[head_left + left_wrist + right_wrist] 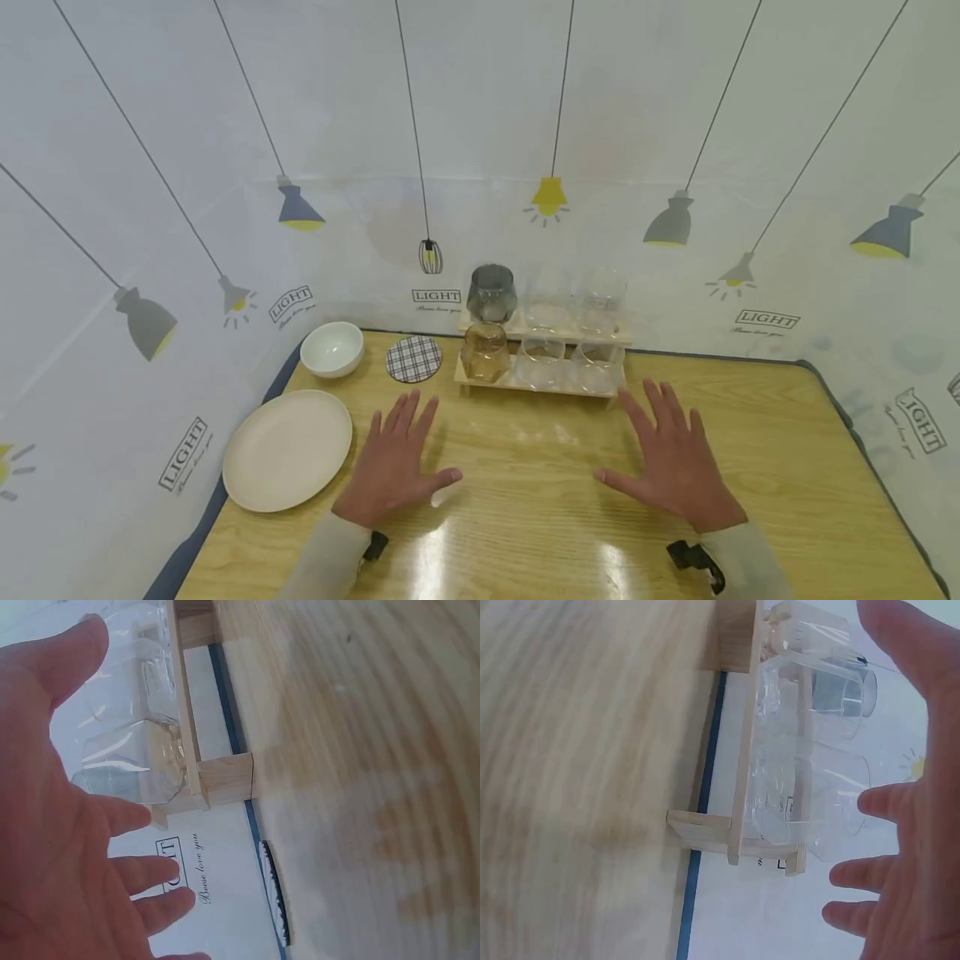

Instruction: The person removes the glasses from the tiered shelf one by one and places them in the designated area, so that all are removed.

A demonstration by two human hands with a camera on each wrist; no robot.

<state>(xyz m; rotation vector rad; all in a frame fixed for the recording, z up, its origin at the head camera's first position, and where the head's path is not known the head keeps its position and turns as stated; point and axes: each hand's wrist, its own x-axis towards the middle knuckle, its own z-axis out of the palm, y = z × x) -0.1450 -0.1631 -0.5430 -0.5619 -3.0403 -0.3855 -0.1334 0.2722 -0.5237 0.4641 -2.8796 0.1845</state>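
In the head view my left hand (397, 467) hovers over the table with its fingers spread, between the plate and the rack. My right hand (671, 467) is likewise spread, just off the rack's right front corner. Neither holds anything. A two-tier wooden rack (536, 385) stands at the back, bearing several glasses. Its lower tier has an amber glass (486, 354) on the left and two clear ones (542, 360) beside it. On the upper tier, a smoky grey glass (492, 293) stands left of two clear glasses (600, 300).
A cream plate (288, 450) lies at the left of the wooden table (525, 500), with a white bowl (332, 350) behind it. A checked round coaster (414, 359) lies between bowl and rack. Lamp-printed sheeting (480, 125) encloses the table's back and sides.
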